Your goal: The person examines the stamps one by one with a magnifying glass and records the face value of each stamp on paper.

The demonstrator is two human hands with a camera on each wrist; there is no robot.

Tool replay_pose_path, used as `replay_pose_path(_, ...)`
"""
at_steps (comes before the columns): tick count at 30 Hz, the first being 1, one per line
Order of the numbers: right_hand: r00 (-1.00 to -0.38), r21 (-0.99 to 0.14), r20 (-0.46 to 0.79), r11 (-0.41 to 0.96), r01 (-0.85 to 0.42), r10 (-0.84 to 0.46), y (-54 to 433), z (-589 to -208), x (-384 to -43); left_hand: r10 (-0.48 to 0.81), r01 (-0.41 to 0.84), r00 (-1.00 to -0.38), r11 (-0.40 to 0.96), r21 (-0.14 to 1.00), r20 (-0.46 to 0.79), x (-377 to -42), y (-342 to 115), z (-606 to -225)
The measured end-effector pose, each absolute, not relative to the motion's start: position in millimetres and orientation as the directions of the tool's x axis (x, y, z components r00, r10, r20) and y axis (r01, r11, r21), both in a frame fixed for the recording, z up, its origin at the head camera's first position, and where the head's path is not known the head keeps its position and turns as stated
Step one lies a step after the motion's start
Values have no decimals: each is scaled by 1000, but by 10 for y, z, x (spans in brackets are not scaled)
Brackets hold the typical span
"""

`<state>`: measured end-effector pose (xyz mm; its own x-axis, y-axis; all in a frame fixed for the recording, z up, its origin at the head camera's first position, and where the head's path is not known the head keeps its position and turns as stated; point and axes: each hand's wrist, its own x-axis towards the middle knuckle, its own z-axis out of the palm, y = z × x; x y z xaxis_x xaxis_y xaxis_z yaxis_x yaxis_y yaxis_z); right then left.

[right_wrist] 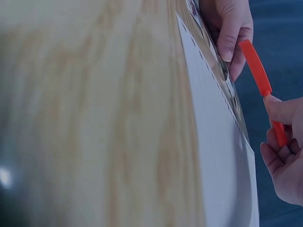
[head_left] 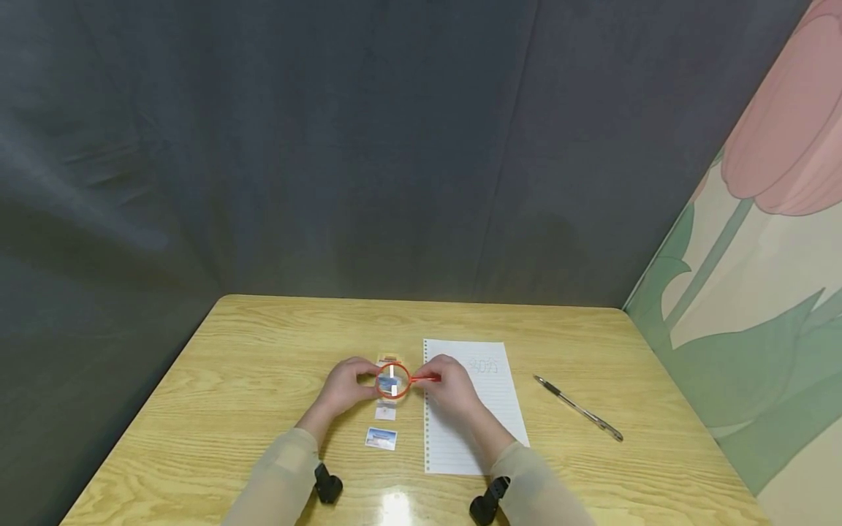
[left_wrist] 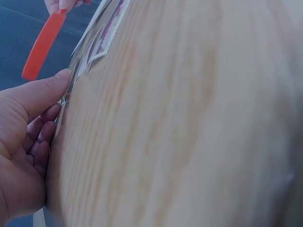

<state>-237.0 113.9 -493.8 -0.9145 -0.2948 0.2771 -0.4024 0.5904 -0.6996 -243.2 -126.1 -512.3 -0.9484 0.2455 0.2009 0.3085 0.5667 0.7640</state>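
Note:
In the head view my right hand [head_left: 452, 384] pinches the thin handle of a red magnifying glass [head_left: 393, 381] between thumb and fingers. Its round lens hangs over a column of postage stamps, with two bright reflections in it. The right wrist view shows the red rim [right_wrist: 256, 67] edge-on, raised off the table. My left hand [head_left: 346, 385] rests on the table to the left of the lens, thumb and forefinger apart at the stamps' edge. One pale stamp [head_left: 385, 413] shows below the lens, and a blue white-bordered stamp [head_left: 381, 438] lies separately nearer me.
Under my right forearm lies a lined sheet of paper [head_left: 463, 438] with punched holes and faint writing near its top. A pen [head_left: 579, 408] lies diagonally to its right. Behind the wooden table [head_left: 263, 343] hangs a dark curtain; a tulip-patterned wall stands at the right.

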Motion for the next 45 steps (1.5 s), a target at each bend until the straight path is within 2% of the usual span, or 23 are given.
replay_pose_path(7,-929,-723,248,585,-367,-276,1095,-4980,-2380,256,307,-947,564,767,191,-2437,-1276,-5126)
replay_pose_path(23,-915,-683,290,608,-404,-282,1045,-5001,-2393,263,345,-936,554,758,233,-2430,-1278,-5112)
replay_pose_path(45,-923,-694,280,608,-385,-265,1113,-5009,-2381,241,296,-952,551,780,190,-2445,-1271,-5137)
